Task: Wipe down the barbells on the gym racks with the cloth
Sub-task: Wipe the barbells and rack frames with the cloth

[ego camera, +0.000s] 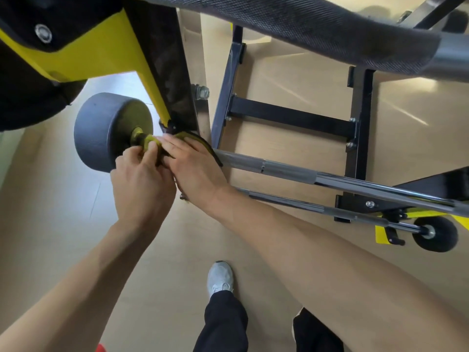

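A steel barbell (291,170) lies on the black and yellow rack, its grey end weight (106,130) at the left. A yellow cloth with a dark edge (189,138) is wrapped around the bar beside that weight. My left hand (142,179) pinches the cloth close to the weight. My right hand (195,168) presses the cloth onto the bar, just to the right of the left hand. A second, lower barbell (330,208) runs to a small black end weight (435,233) at the right. A thick knurled bar (317,26) crosses the top, very near the camera.
The rack's upright (172,80) with yellow plate (101,49) rises directly behind my hands. Black frame crossbars (291,115) stand on the tan floor (63,219). My grey shoe (220,276) and dark trouser legs are below. A red object (101,348) shows at the bottom edge.
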